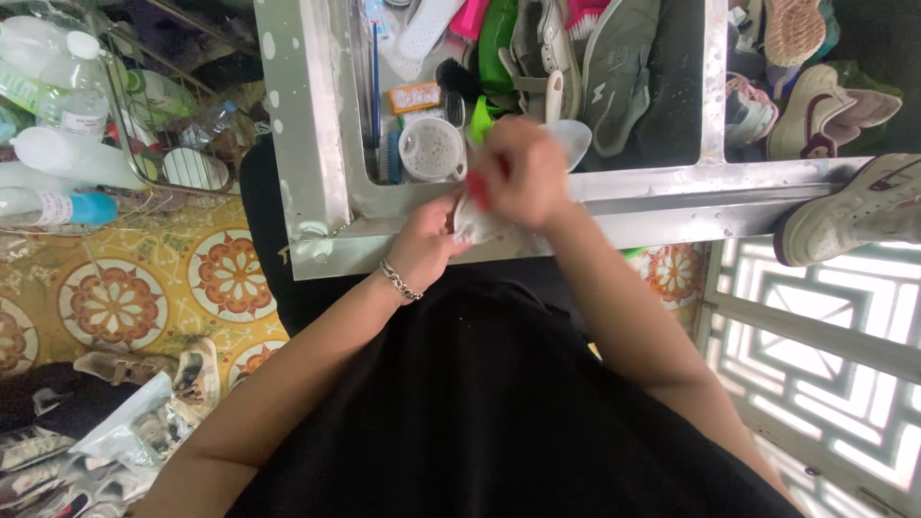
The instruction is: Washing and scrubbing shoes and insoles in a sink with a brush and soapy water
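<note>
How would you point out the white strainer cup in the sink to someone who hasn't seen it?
Start at the steel sink full of shoes. At its near-left corner, just left of the person's hands, stands a small round white cup. Its flat top dotted with tiny holes sets it apart from the brushes and shoes around it.

Beyond the grip, a steel sink [307, 144] holds shoes [614, 67] and a white cup [432, 149]; plastic bottles [67, 153] lie far left.

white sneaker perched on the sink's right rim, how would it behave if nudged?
The white sneaker overhangs the metal sink rim toward the tiled floor side, so a nudge might tip it off. It looks light and fairly stiff-soled, likely sliding easily on smooth metal, especially if wet.
</note>
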